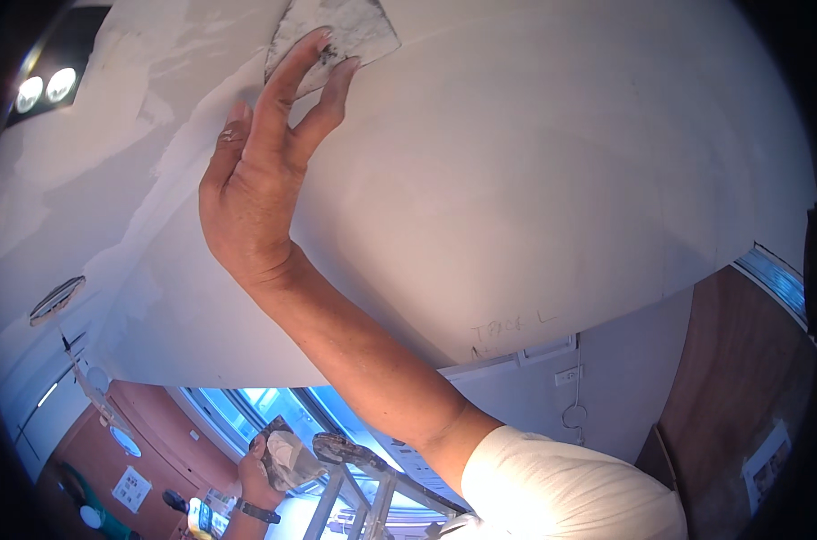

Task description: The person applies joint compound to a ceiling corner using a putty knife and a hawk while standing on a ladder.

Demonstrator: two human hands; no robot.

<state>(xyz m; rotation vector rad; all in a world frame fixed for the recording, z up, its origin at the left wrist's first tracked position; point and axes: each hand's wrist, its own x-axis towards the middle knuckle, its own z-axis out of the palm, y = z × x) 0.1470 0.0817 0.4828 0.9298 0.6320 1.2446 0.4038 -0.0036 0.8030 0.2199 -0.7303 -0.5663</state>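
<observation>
My right hand [260, 180] is raised at the upper middle, closed on a putty knife [354, 31], a flat blade smeared with white compound against the pale plastered surface [552, 180], with my fingertips on the blade. Its handle is hidden. My left hand [251, 472], wearing a dark watch, is low at the bottom middle, gripping a dirty scraper [287, 459] that carries pale compound.
A stepladder [381, 486] stands below. Two lit lamps [44, 87] are set at the upper left, above a round cutout [58, 300] with hanging wires. Windows [237, 414], a wall socket [568, 375] and a brown wooden panel [714, 378] are farther back.
</observation>
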